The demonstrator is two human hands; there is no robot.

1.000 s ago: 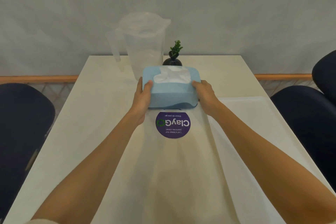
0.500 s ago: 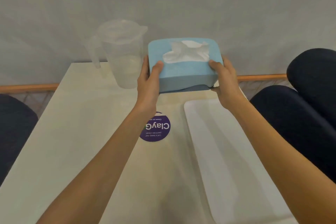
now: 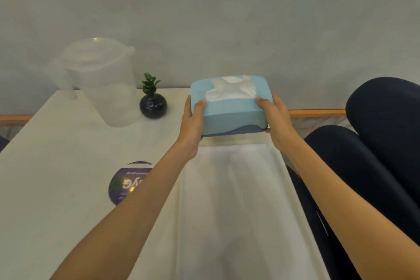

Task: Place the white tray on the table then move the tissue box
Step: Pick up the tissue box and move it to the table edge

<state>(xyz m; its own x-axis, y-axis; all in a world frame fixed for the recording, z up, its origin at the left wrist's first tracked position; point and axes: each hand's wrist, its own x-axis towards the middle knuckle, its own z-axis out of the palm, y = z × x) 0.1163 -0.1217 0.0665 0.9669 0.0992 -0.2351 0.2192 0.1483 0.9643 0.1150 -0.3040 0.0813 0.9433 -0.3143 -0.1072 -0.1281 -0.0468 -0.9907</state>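
The blue tissue box (image 3: 231, 107), white tissue poking from its top, is up in the air over the far end of the white tray (image 3: 238, 200), clamped between both hands. The left hand (image 3: 193, 125) grips its left end, the right hand (image 3: 276, 118) its right end, thumbs on top. The tray lies flat along the right side of the worktop (image 3: 56, 177). Further left are a purple round sticker (image 3: 126, 183), a small plant in a dark vase (image 3: 152, 102) and a clear jug (image 3: 102, 79). Dark chairs (image 3: 375, 154) stand at the right.
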